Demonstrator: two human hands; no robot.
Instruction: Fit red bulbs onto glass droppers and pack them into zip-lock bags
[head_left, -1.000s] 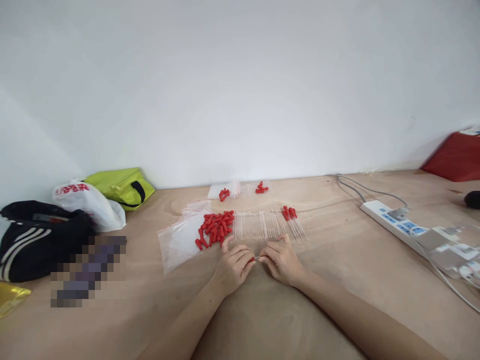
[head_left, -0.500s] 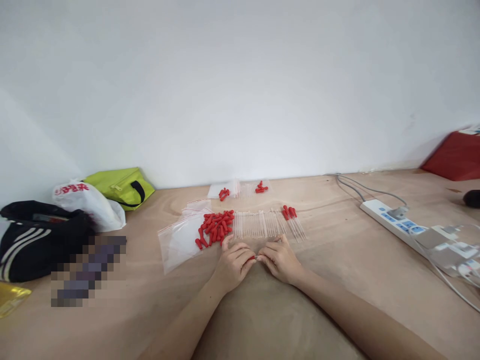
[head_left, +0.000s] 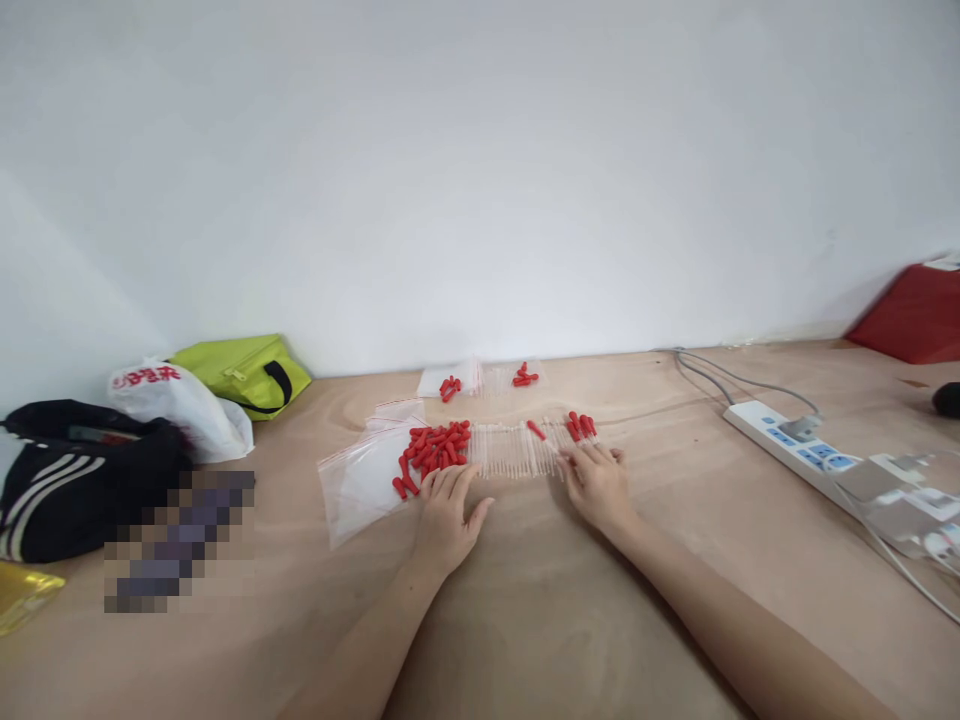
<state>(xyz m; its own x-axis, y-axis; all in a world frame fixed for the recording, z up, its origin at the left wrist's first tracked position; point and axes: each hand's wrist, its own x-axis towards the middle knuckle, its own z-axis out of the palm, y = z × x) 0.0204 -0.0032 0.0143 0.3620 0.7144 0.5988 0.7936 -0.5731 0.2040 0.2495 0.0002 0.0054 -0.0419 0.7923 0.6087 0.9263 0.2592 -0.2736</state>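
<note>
My left hand is open, with its fingertips at the near edge of a pile of red rubber dropper bulbs. My right hand pinches the thin end of a glass dropper, whose red bulb points up and left over a row of clear glass tubes. Just beyond the right fingers lie several droppers with red bulbs, their stems partly hidden by that hand. Clear zip bags lie flat left of the pile and partly under it.
Farther back, small bags hold red bulbs and tubes. At left stand a black bag, a white plastic bag and a lime-green bag. On the right are a power strip with cables and a red bag.
My hands, which met around a red bulb in front of the row, have parted. The left went to the pile and opened; the right moved right and forward with the dropper.
</note>
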